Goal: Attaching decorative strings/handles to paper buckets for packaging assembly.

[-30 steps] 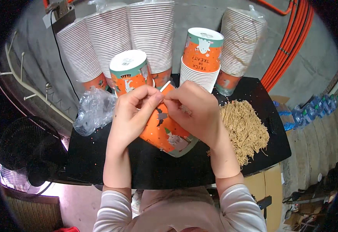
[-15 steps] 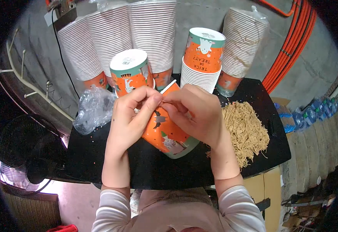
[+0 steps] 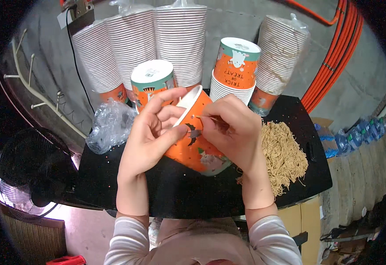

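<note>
An orange paper bucket [image 3: 185,152] with a bat and other printed figures lies tilted between my hands, its white rim turned up and to the left. Around that rim closes my left hand [image 3: 151,132], thumb on the printed outside and fingers at the opening. My right hand [image 3: 232,126] pinches a thin tan cord [image 3: 198,116] against the bucket wall, by a small hole below the rim. Most of the cord is hidden behind the right fingers. To the right of that hand lies a heap of tan cords [image 3: 284,157] on the black table [image 3: 157,194].
Behind the hands, one upturned bucket [image 3: 152,73] stands at left and an upturned stack [image 3: 236,66] at right. Tall wrapped bucket stacks [image 3: 180,46] line the wall. A crumpled plastic bag [image 3: 110,126] lies at left, near a black fan [image 3: 36,170].
The bucket has turned so its opening shows more. My left fingers have parted from the right ones and shifted onto the rim; my right hand has moved slightly right with the cord.
</note>
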`<state>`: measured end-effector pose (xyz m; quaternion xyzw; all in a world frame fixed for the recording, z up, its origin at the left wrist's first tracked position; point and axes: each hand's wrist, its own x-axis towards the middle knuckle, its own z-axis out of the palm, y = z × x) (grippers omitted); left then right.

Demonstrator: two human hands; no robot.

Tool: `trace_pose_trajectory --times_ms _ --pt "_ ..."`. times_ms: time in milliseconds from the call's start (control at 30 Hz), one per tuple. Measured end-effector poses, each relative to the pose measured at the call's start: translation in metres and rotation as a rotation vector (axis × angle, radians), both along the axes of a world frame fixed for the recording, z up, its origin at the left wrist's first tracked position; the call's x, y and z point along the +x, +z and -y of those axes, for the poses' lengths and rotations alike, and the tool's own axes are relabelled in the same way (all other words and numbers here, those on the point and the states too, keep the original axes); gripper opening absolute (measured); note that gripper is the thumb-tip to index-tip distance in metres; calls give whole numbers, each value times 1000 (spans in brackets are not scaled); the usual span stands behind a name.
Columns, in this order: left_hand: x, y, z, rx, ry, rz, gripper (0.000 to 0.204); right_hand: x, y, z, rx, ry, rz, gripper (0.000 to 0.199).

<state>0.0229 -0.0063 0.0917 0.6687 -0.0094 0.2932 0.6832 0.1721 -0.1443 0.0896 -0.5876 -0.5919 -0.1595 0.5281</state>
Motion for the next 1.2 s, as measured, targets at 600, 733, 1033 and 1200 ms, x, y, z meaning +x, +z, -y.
trace_pose_trajectory --times_ms 600,733,1033,1200 --pt "6 -6 -6 22 -43 -56 45 -6 2 4 -31 -105 27 13" --pt "7 -8 -5 40 -39 -65 43 -5 2 5 -42 -124 42 13" --pt "14 -8 -10 -59 -21 -58 35 -4 0 3 -79 -131 84 13" --pt "17 -15 -15 36 82 -72 29 -7 -4 1 -90 -114 105 13"
